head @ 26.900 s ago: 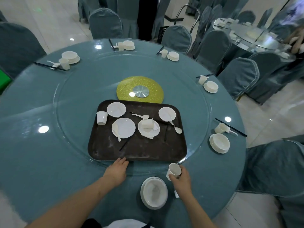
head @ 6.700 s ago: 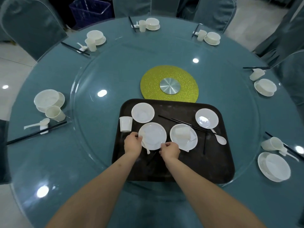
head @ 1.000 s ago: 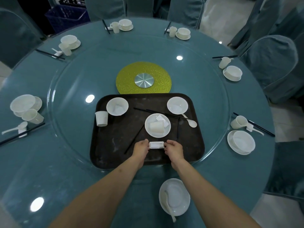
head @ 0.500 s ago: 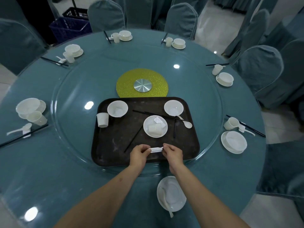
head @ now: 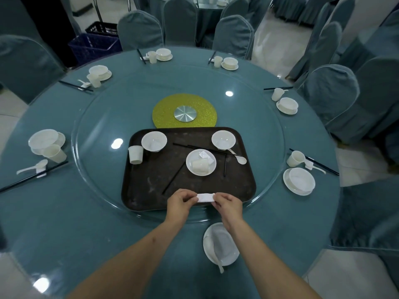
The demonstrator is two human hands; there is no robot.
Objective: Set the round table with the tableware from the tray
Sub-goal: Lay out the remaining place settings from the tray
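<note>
A round blue tabletop (head: pixel 64 223) carries a glass turntable (head: pixel 97 117) in its middle. Finished place settings ring the far, left and right edges, which suggests the near edge is the seat now being laid. A dark tray (head: pixel 151 186) sits on the near half of the turntable, within easy reach, and holds the tableware left: two bowls, a cup (head: pixel 135 154), a plate (head: pixel 200 162) with small pieces on it, a spoon (head: pixel 237 156) and loose black chopsticks. At the near edge lies a plate with a spoon across it (head: pixel 222 244), the start of this setting.

Both hands meet over the tray's near edge. The left hand (head: pixel 180 201) and right hand (head: pixel 226 203) each pinch one end of a small white rest (head: pixel 205 197), probably to carry it level to the setting. Its long axis runs left to right, parallel to the near edge.
</note>
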